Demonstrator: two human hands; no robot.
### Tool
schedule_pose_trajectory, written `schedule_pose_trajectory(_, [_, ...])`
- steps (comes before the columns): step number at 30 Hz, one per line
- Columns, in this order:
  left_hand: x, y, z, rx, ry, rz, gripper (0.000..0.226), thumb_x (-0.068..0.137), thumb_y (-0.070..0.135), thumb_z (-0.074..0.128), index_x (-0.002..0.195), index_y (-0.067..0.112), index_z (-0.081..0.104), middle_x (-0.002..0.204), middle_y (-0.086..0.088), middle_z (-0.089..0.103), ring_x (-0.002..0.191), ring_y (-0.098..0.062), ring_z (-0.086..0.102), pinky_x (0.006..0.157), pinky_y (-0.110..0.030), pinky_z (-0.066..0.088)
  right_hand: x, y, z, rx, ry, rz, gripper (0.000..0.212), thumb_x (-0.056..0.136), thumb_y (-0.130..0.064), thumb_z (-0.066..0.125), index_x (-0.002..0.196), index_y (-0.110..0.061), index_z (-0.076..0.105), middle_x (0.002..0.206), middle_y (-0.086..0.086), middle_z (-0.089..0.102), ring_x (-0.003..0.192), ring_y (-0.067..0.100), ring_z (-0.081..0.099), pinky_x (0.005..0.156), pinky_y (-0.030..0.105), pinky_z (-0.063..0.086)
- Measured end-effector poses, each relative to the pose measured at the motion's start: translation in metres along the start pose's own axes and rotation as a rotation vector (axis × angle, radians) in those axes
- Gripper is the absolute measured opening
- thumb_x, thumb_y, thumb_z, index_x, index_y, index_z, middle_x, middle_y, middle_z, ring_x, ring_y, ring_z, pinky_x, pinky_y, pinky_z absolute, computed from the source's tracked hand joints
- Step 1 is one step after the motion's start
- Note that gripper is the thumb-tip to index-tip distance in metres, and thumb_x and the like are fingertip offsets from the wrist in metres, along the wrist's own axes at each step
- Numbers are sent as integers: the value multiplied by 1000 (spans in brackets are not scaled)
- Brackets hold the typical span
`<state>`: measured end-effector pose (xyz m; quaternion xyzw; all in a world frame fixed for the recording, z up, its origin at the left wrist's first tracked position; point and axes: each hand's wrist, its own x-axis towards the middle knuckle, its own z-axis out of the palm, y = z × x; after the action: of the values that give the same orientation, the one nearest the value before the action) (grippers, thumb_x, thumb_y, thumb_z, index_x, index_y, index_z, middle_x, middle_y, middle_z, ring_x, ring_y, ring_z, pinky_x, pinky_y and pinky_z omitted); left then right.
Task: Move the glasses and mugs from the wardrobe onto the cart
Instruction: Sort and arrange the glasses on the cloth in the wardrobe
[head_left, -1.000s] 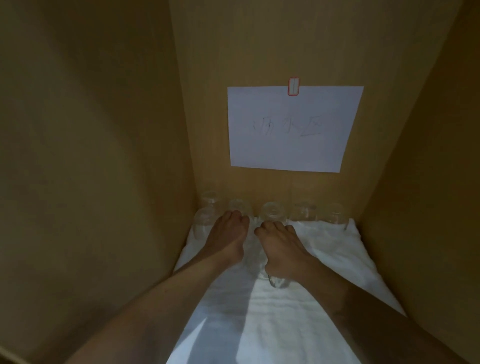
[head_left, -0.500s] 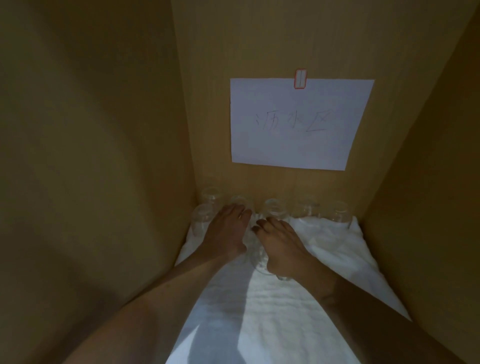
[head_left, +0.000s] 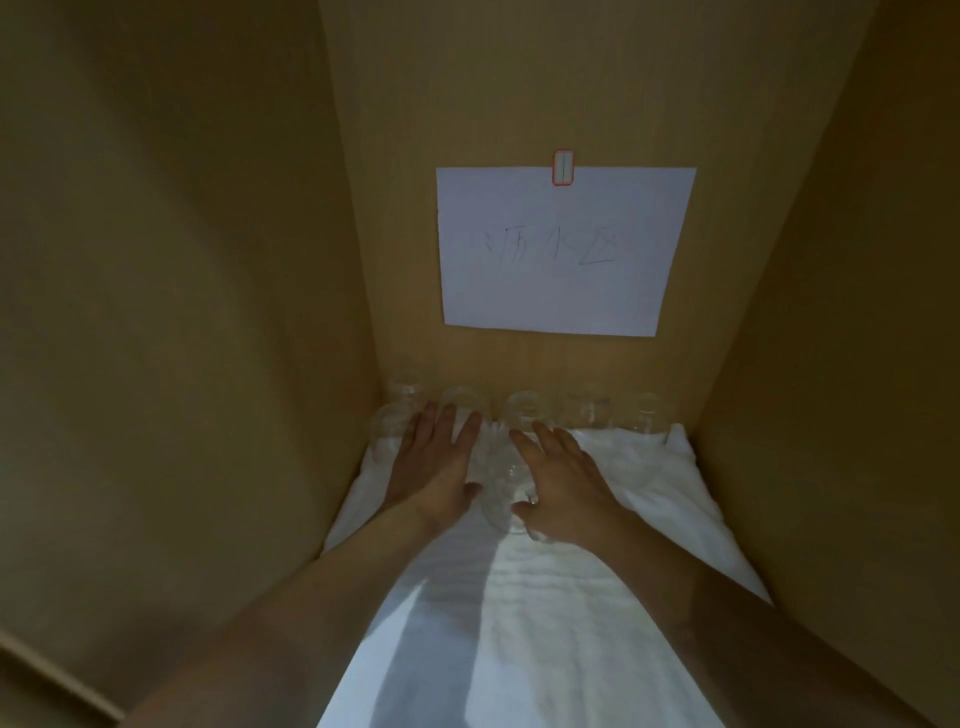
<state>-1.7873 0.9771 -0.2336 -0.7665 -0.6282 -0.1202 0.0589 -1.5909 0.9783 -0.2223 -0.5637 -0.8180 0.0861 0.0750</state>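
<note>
Several clear glasses (head_left: 524, 410) stand in a row along the back wall of the wooden wardrobe, on a white towel (head_left: 524, 613). One more glass stands at the far left (head_left: 387, 431), and a clear glass (head_left: 501, 488) sits between my hands, nearer to me. My left hand (head_left: 439, 462) lies flat with straight fingers, its fingertips by the back row. My right hand (head_left: 563, 483) also has straight fingers and rests beside the near glass, thumb close to its base. Neither hand grips anything.
The wardrobe's side walls (head_left: 182, 312) close in on both sides. A white sheet of paper (head_left: 558, 249) with handwriting is taped to the back wall above the glasses. The towel runs toward me along the shelf.
Both hands' fingers have straightened and spread. The hands have drawn slightly apart, which shows the near glass between them.
</note>
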Motion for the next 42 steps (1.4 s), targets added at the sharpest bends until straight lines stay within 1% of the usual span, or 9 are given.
schedule_pose_trajectory(6, [-19,15,-19,-101,94,-27,82,91,51,65,158,23,27,163,-11,27,152,-34,16,125,-43,14,-21,4,-10,14,66,36,88,89,-51,65,160,-31,15,168,7,12,153,32,10,121,48,24])
schedule_pose_trajectory(10, [-36,24,-33,-141,105,-94,80,91,56,61,157,23,28,162,-9,30,152,-31,20,125,-39,12,-37,4,-14,32,76,38,85,91,-53,61,160,-31,16,168,7,11,153,33,9,121,48,22])
schedule_pose_trajectory(14, [-61,33,-45,-156,118,-149,78,90,56,63,154,21,34,158,-11,36,148,-32,27,122,-41,21,-52,-1,-14,40,67,0,86,91,-53,61,160,-31,15,168,6,10,153,32,8,121,48,21])
schedule_pose_trajectory(16, [-76,38,-49,-155,119,-180,77,89,55,65,153,21,37,157,-10,38,146,-32,30,119,-40,24,-60,-5,-12,49,66,-24,86,91,-53,61,160,-31,15,168,5,10,153,31,8,121,46,21])
schedule_pose_trajectory(22, [-129,49,-46,-119,58,-283,80,90,59,62,155,22,34,161,-9,32,148,-30,27,121,-40,21,-96,-20,6,102,30,-88,85,92,-52,60,160,-30,15,168,5,10,153,30,7,121,45,21])
schedule_pose_trajectory(27, [-171,51,-41,-128,37,-328,79,89,59,63,155,26,35,161,-7,33,149,-28,27,120,-42,23,-123,-39,20,130,-4,-129,83,92,-51,60,160,-28,17,168,6,11,153,30,6,121,44,20])
schedule_pose_trajectory(31, [-195,48,-40,-123,43,-351,78,88,59,63,154,27,36,160,-6,34,149,-27,27,119,-43,25,-140,-53,26,122,0,-133,83,91,-51,60,159,-29,19,167,6,14,152,31,10,119,43,24])
schedule_pose_trajectory(37, [-232,34,-41,-144,44,-328,76,89,58,62,154,28,36,161,-5,32,150,-26,25,118,-41,25,-162,-80,36,127,6,-109,83,91,-51,61,159,-27,19,167,7,15,152,32,11,120,45,23])
schedule_pose_trajectory(42, [-269,17,-51,-208,22,-282,74,91,53,64,154,26,35,162,-5,30,149,-26,25,119,-37,24,-187,-115,48,106,7,-64,84,90,-53,61,159,-27,20,166,7,17,151,32,14,120,42,23])
